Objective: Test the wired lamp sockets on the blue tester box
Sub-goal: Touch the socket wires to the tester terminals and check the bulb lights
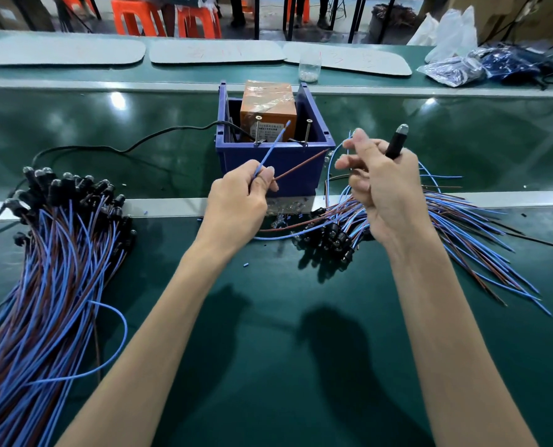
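The blue tester box (301,169) stands at the middle of the green bench, with an orange unit (267,104) and two upright screws (307,132) inside it. My left hand (236,201) pinches a blue wire (273,150) and a brown wire (304,164), their free ends pointing toward the box's front rim. My right hand (381,188) grips a black lamp socket (396,143) upright, its clear bulb on top, just right of the box.
A big bundle of wired sockets (59,253) lies at the left, another heap (430,233) under my right hand. A black cable (123,148) runs left from the box. A clear jar (309,67), grey mats and plastic bags lie at the back.
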A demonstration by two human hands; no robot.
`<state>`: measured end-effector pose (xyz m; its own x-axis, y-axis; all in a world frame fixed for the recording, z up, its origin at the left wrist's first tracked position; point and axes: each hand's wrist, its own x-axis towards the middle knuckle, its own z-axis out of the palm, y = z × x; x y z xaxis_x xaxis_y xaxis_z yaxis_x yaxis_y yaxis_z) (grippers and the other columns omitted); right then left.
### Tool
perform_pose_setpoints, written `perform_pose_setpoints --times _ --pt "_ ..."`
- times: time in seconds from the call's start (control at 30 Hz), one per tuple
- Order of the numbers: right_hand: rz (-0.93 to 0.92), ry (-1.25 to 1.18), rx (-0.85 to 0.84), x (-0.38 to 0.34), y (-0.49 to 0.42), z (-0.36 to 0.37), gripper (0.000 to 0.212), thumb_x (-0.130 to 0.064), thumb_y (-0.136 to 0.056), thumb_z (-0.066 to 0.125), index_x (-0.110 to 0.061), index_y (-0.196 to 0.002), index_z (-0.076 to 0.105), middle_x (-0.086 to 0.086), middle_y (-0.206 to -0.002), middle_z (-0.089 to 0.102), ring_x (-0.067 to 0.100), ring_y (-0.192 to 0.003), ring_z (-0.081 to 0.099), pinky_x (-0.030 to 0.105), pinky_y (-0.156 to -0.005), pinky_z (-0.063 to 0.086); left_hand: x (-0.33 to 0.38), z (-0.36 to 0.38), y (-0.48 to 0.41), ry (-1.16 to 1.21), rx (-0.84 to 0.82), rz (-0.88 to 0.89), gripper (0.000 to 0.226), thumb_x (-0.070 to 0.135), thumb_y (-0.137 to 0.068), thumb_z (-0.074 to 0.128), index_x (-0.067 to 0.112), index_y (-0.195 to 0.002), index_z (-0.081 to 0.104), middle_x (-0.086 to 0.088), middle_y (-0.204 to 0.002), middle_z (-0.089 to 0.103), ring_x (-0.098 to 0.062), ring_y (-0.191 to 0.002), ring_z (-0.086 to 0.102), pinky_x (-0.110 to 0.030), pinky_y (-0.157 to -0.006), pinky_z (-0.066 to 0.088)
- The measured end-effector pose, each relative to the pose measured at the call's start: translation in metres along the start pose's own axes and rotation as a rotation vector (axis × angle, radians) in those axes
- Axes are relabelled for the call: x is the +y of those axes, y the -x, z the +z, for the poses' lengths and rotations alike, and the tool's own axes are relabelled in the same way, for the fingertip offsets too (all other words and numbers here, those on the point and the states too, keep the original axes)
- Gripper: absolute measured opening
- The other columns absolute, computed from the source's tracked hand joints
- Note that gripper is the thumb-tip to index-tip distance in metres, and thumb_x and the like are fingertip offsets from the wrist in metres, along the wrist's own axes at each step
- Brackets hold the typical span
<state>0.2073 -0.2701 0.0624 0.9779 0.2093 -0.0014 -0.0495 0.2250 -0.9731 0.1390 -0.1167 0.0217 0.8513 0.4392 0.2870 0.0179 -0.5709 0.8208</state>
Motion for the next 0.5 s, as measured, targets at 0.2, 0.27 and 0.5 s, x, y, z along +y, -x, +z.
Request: perform_pose_setpoints --times 0.2,0.27,0.5 --pt "-0.095 0.113 -0.027 -0.002 0.008 0.006 0.012 -0.017 -0.094 0.061 -0.009 -0.085 0.064 0.0 -0.053 0.063 0.001 -0.033 0.033 0.011 -0.036 0.025 0.004 0.011 0.009 -0.164 0.046 0.155 0.013 0.012 -0.099 0.043 0.015 -0.107 0.052 0.007 -0.052 0.038 -0.013 -0.049 0.039 -0.032 -0.057 0.019" --pt "-0.112 0.154 -0.054 -0.002 0.01 0.008 0.01 -0.017 -0.092 0.064 -0.013 -0.084 0.065 0.002 -0.056 0.066 0.002 -0.033 0.031 0.012 -0.037 0.026 0.004 0.012 0.01 -0.205 0.073 0.197 0.017 0.007 -0.096 0.043 0.015 -0.107 0.053 0.008 -0.057 0.042 -0.013 -0.051 0.038 -0.033 -0.056 0.021" --pt "-0.13 0.148 -0.124 0.0 0.011 0.008 0.015 -0.01 -0.092 0.063 -0.007 -0.077 0.065 0.003 -0.061 0.068 0.005 -0.034 0.033 0.011 -0.037 0.027 0.006 0.011 0.012 -0.343 0.038 0.241 0.027 0.003 -0.088 0.044 0.018 -0.098 0.064 -0.003 -0.076 0.043 -0.032 -0.064 0.046 -0.038 -0.059 0.036"
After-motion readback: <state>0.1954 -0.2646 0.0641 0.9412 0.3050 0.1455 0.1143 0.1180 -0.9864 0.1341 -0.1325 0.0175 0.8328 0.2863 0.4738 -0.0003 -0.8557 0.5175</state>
